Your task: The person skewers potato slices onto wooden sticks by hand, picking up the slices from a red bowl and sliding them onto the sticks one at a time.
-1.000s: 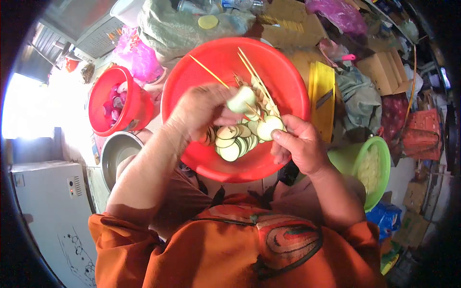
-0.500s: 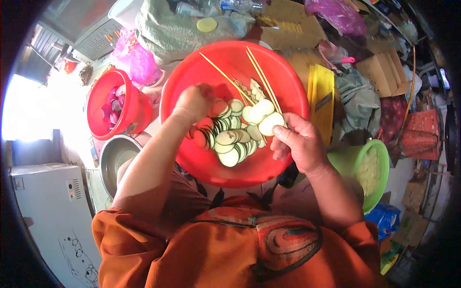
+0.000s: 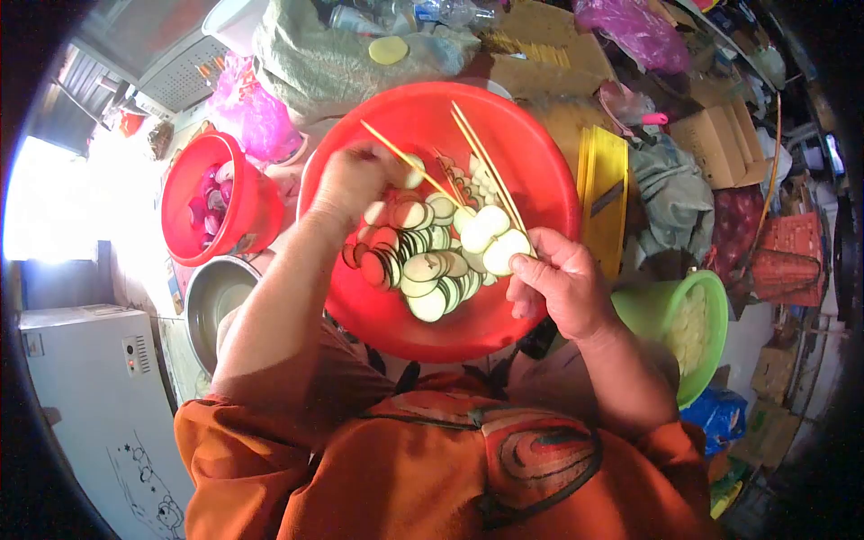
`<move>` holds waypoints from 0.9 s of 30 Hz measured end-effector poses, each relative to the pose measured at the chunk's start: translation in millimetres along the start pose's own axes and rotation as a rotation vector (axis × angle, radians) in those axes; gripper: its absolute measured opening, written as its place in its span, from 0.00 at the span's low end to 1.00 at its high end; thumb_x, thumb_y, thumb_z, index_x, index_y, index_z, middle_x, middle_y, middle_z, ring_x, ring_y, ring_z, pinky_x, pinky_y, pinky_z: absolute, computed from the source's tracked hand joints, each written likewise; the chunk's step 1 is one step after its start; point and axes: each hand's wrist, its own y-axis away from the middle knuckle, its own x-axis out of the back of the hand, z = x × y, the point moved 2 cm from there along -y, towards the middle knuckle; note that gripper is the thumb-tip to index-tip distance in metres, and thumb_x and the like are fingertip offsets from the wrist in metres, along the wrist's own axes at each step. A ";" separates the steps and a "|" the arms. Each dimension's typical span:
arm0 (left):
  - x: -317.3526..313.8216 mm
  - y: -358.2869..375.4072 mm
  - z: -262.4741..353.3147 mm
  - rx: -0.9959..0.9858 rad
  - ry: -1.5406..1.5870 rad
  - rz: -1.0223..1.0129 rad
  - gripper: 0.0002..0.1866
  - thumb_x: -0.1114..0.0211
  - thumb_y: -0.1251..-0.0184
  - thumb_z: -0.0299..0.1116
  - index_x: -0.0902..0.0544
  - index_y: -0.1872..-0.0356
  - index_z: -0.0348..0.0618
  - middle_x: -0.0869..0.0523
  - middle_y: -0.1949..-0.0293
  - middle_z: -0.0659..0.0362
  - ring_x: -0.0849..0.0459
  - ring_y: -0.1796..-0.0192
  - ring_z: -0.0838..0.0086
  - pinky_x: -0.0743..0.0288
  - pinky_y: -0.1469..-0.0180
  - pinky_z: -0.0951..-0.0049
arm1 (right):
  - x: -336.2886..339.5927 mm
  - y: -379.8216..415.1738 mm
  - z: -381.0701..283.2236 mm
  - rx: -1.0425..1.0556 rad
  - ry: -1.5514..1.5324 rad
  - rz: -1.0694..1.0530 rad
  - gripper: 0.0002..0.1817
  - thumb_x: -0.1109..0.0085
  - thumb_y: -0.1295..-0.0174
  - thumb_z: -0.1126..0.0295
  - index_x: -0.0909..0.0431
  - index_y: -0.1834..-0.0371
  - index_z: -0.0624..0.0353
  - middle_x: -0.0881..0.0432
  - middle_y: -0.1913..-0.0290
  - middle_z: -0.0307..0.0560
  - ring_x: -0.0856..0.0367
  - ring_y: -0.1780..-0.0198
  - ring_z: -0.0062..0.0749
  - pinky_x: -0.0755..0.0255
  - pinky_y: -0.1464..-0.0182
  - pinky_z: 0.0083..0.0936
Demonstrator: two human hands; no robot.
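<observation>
A large red basin (image 3: 360,324) holds many round pale slices with dark rims (image 3: 427,304). My right hand (image 3: 560,277), at the basin's right side, pinches pale slices (image 3: 506,252) that are threaded on wooden skewers (image 3: 481,153). One more skewer (image 3: 405,157) slants from these slices up to the left. Over the left part of the basin is my left hand (image 3: 360,180), its fingers bent round the edge of a single slice (image 3: 415,171) near that slanting skewer. Its fingertips are partly blurred.
Left of the basin stand a red bucket (image 3: 185,245) with purple pieces and a grey metal bowl (image 3: 200,328). A green tub (image 3: 715,364) with pale contents is at the right, below a yellow container (image 3: 605,211). A white cabinet (image 3: 99,396) stands at the far left.
A slice now shows in my left hand, which has moved slightly left. The slanting skewer's upper end has shifted left and down. The basin sits slightly lower in view.
</observation>
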 end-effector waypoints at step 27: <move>37.9 26.9 44.5 -0.201 0.651 0.265 0.08 0.48 0.37 0.30 0.25 0.60 0.42 0.20 0.64 0.58 0.18 0.58 0.68 0.20 0.57 0.64 | -3.4 0.1 5.6 0.013 0.016 -0.033 0.08 0.46 0.36 0.68 0.26 0.61 0.62 0.23 0.79 0.39 0.26 0.82 0.19 0.30 0.79 0.16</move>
